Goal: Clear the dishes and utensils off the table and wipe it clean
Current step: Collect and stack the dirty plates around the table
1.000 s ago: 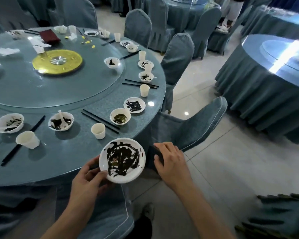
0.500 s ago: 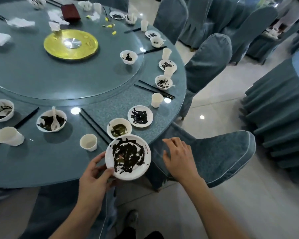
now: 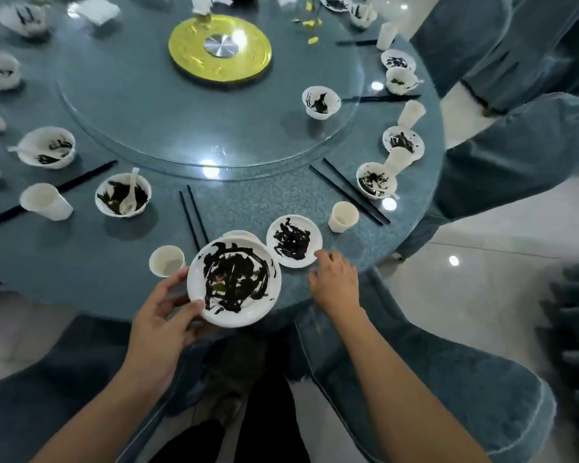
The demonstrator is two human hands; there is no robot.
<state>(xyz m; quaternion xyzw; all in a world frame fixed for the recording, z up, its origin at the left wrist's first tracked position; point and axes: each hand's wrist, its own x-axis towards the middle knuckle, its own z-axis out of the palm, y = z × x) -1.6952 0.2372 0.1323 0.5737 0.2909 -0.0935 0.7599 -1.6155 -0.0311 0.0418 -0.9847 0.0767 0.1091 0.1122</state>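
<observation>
gripping the smeared white plate (image 3: 234,282) by its near-left rim above the table (image 3: 81,262) edge, the left hand (image 3: 163,315) curls round it while the right hand (image 3: 335,282), fingers loosely bent, touches a smaller dirty plate (image 3: 293,240) lying just beside.

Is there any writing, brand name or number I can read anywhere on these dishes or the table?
None can be read.
Glass turntable: a faint pale mark near its front edge, too small and blurred to read.
Gold centre disc: embossed pattern, no legible words.
Plates, bowls and cups: only dark food smears, no print.
</observation>
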